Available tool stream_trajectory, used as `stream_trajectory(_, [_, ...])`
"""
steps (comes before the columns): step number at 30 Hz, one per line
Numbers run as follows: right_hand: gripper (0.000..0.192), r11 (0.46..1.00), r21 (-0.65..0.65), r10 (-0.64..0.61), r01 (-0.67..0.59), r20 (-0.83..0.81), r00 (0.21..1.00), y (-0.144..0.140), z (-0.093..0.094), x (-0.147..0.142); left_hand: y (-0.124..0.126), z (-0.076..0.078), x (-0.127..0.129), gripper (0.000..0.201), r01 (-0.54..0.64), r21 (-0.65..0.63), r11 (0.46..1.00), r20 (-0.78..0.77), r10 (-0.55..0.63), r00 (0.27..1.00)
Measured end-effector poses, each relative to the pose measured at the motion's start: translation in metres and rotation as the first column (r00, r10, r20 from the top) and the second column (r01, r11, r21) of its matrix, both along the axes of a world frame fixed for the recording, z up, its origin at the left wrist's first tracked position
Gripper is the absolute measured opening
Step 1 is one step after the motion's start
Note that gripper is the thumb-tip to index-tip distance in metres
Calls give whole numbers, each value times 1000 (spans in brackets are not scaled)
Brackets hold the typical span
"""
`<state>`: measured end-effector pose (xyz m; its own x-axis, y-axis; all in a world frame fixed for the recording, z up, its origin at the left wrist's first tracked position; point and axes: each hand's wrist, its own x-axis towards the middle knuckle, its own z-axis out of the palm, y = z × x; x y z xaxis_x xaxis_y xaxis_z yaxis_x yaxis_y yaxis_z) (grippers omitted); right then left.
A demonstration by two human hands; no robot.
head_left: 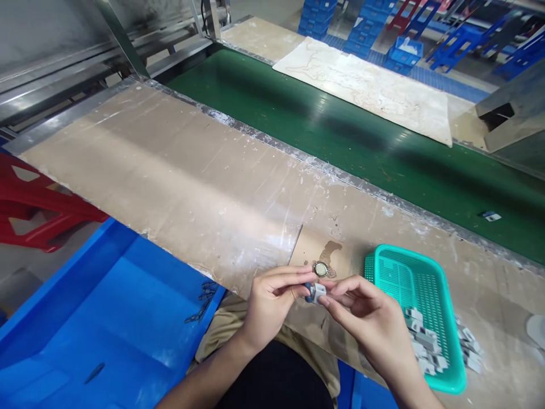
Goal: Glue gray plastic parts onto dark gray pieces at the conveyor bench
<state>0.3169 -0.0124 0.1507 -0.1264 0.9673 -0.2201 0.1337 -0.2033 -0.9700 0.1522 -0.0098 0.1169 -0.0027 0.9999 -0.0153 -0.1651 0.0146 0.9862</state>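
My left hand (272, 304) pinches a small dark blue piece (308, 292) between thumb and fingertips. Against it, my right hand (370, 309) grips a small light grey plastic block (319, 292) that has an opening in its upper face. The two pieces touch or are joined; I cannot tell which. Just beyond the fingertips is a small round container (321, 269) with a pale inside and a dark rim. It rests on a square of brown cardboard (300, 253) that bears a dark wet stain.
A green plastic basket (443, 284) at right holds several grey blocks (426, 341); more blocks (468, 343) lie beside it. A large blue bin (140, 307) with dark pieces (202, 301) stands at left. Beyond the worktable runs a green conveyor belt (272, 102) carrying a small part (491, 216).
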Motion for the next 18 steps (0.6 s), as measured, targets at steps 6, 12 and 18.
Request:
stream_trajectory(6, [21,999,-52,0,-2,-31,1000,1,-6,-6,2,-3,5,26,16,101,995,-102,-5,995])
stream_trajectory(12, [25,973,139,-206,183,169,964,58,-11,31,8,2,-24,34,-83,56,995,-306,97,947])
stream_trajectory(18, [16,779,381,-626,498,414,661,175,-17,135,-1,-4,-96,33,-688,121,715,-484,648,588])
